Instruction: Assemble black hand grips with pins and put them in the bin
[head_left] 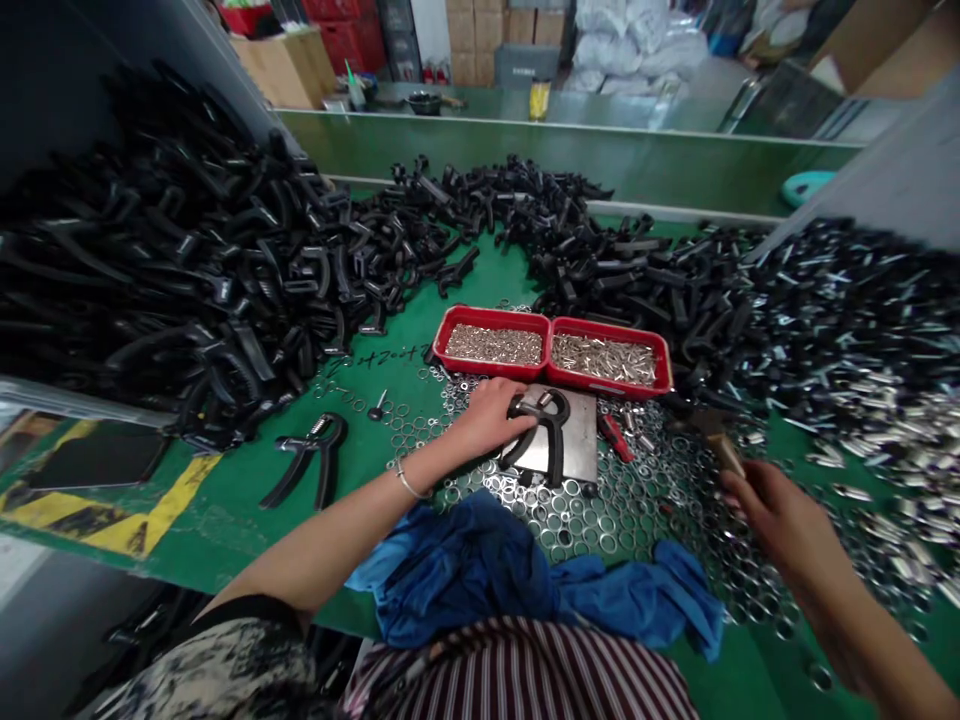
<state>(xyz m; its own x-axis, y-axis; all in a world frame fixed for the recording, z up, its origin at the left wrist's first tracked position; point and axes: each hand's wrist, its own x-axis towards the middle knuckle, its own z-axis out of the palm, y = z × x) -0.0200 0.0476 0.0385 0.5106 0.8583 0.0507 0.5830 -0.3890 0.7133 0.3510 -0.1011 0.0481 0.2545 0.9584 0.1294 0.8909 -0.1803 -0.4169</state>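
Note:
My left hand (pixel 491 415) is closed on a black spring hand grip (pixel 556 450), which lies on a square metal plate (pixel 581 420) on the green table. To the right, my right hand (pixel 780 515) grips the wooden handle of a hammer (pixel 721 445); its dark head is blurred and lies over dark parts and rings. Another hand grip (pixel 324 465) with a coil spring rests left of my left forearm. Close to the plate's right edge is a small red-handled tool (pixel 616 437).
Two red trays (pixel 609 386) of tiny metal pieces stand behind the plate. Loose rings (pixel 592 535), a blue cloth (pixel 480 570), piled black handles (pixel 202 260) and heaped bolts (pixel 862 310) surround the work spot. A green conveyor (pixel 637 165) runs across the back.

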